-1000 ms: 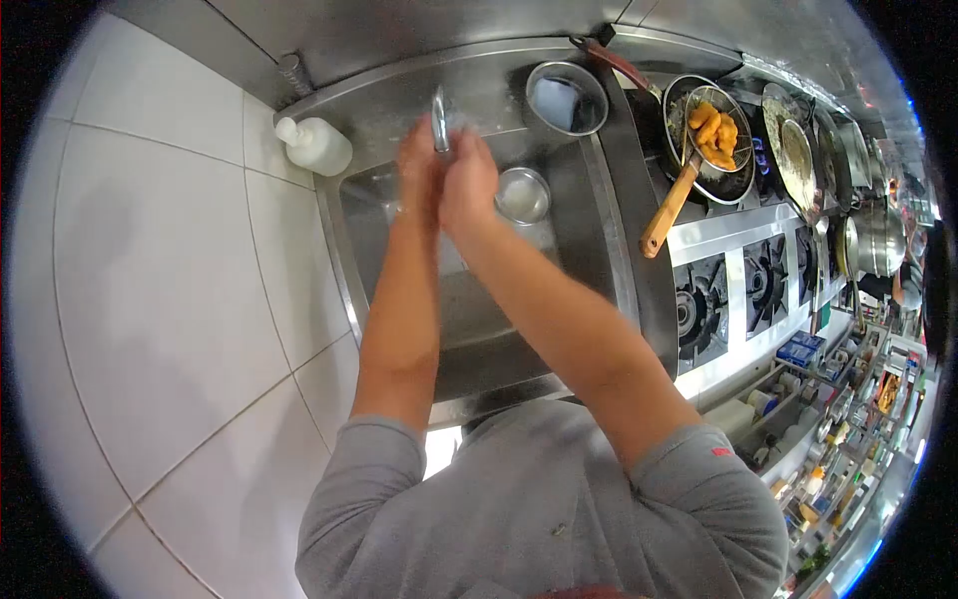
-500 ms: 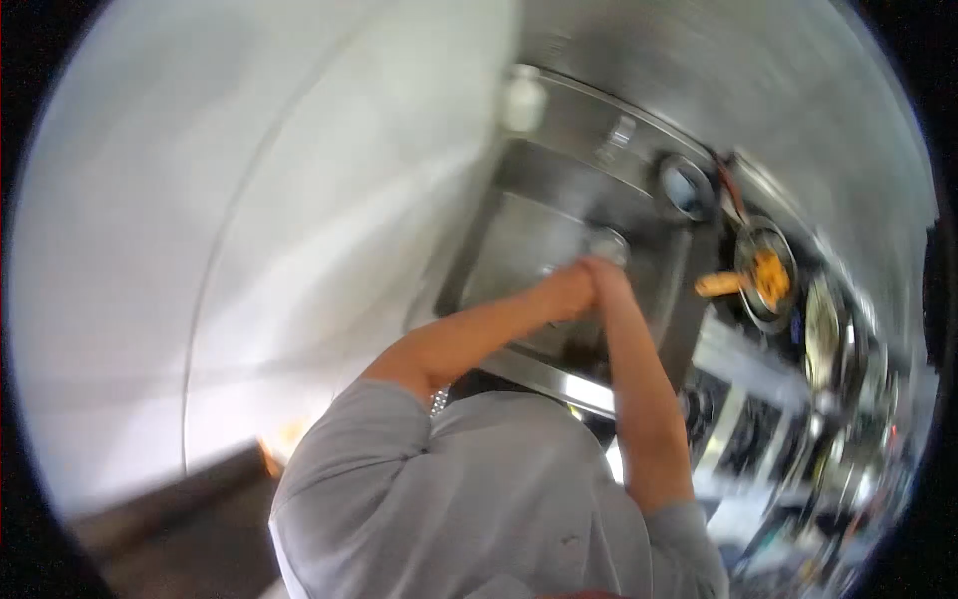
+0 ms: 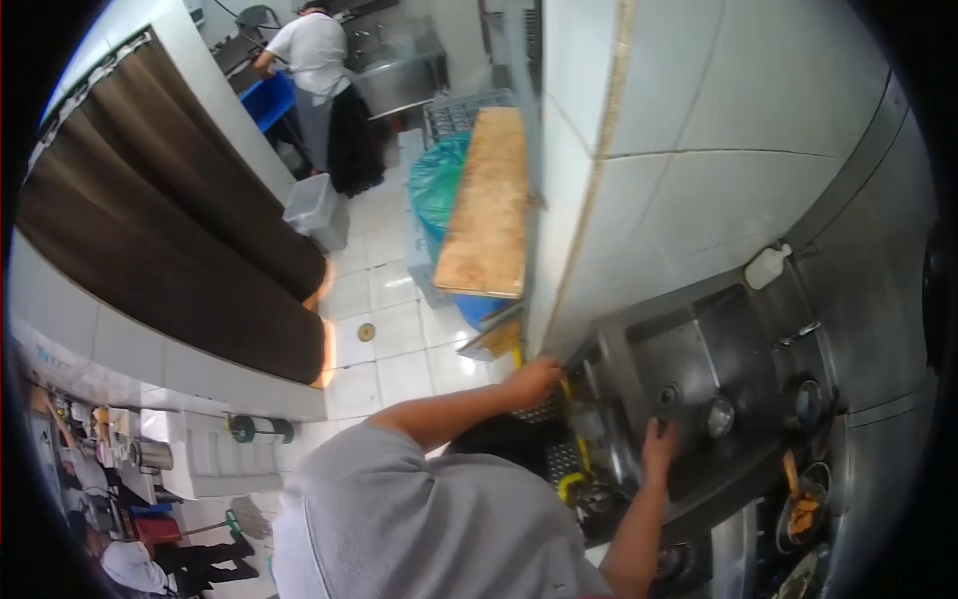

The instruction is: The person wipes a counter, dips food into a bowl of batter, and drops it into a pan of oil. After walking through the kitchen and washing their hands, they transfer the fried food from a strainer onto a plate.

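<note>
Well, the person's right hand (image 3: 659, 445) is hovering over the near side of the sink (image 3: 659, 354), fingers loosely parted. Off left, the left hand (image 3: 536, 383) is hanging half curled; I'm not managing to tell whether it's gripping anything. A metal bowl (image 3: 719, 417) is sitting inside the sink, right of the drain (image 3: 668, 396).

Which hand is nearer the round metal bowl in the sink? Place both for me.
Right. The right hand is over the sink, beside the bowl with a gap between them. The left hand is farther away, outside the sink, to its left in the picture.
</note>
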The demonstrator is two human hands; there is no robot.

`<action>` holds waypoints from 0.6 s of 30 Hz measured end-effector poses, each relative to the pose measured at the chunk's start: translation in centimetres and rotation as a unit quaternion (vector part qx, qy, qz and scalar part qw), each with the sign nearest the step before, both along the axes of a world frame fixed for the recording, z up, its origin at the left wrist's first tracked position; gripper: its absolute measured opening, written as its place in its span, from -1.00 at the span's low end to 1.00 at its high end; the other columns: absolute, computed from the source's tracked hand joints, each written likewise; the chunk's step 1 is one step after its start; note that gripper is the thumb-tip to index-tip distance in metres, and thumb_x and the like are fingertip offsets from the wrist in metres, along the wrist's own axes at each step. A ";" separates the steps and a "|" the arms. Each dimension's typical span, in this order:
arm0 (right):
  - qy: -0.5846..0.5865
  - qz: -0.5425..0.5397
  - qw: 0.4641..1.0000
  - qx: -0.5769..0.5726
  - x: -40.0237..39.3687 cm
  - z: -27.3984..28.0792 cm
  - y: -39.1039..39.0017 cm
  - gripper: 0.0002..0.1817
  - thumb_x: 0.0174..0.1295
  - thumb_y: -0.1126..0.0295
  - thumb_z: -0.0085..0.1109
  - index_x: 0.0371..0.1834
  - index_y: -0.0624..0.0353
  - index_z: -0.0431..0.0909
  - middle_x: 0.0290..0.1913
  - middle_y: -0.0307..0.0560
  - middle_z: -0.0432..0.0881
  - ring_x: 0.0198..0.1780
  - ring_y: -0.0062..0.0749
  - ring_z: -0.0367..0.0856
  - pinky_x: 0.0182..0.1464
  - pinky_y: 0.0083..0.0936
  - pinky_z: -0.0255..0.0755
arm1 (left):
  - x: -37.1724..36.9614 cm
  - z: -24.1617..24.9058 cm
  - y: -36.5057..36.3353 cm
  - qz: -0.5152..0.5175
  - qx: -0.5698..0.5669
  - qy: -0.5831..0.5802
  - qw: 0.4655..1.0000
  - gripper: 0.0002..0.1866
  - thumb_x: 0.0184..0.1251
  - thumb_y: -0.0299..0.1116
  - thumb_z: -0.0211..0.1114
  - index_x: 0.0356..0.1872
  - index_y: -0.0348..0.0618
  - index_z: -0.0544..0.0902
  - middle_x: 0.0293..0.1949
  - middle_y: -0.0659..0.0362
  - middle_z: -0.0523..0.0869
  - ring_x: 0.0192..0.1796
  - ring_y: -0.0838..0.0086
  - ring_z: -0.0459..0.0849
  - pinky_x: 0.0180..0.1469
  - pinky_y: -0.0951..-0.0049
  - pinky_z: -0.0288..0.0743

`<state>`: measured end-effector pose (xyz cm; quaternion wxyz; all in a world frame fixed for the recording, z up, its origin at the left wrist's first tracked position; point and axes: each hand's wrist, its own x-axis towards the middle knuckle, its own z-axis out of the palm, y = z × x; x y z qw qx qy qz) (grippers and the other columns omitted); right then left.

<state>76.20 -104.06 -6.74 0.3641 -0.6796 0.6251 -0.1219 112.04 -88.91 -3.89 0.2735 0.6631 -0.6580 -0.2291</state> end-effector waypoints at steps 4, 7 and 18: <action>0.070 -0.057 0.985 -0.146 0.9 1.1 7.9 -0.28 0.47 0.14 0.22 0.56 0.34 0.30 0.52 0.33 0.32 0.54 0.30 0.25 0.51 0.06 0.25 | 10.0 -6.3 14.0 0.270 0.040 0.050 0.961 -0.87 0.33 -0.39 0.37 -0.21 -0.22 0.73 -0.22 -0.14 0.74 -0.08 -0.09 0.72 -0.01 0.03 0.59; 0.074 -0.070 0.986 -0.133 2.7 0.9 12.1 -0.32 0.46 0.18 0.23 0.53 0.33 0.33 0.50 0.33 0.34 0.54 0.26 0.26 0.49 0.03 0.29 | 15.2 -3.2 22.5 0.465 0.217 0.102 0.852 -0.65 0.36 -0.12 0.42 -0.09 -0.24 0.75 0.04 -0.22 0.74 0.14 -0.10 0.68 0.19 0.03 0.54; 0.006 0.269 0.962 -0.040 27.5 -0.6 19.0 -0.54 0.23 0.32 0.31 0.16 0.35 0.65 0.01 0.28 0.74 0.05 0.14 0.73 0.14 -0.13 0.57 | 18.8 -18.0 55.2 0.518 0.315 0.106 0.788 -0.25 0.08 0.13 0.50 0.21 -0.21 0.73 0.19 -0.18 0.74 0.25 -0.02 0.70 0.35 0.17 0.56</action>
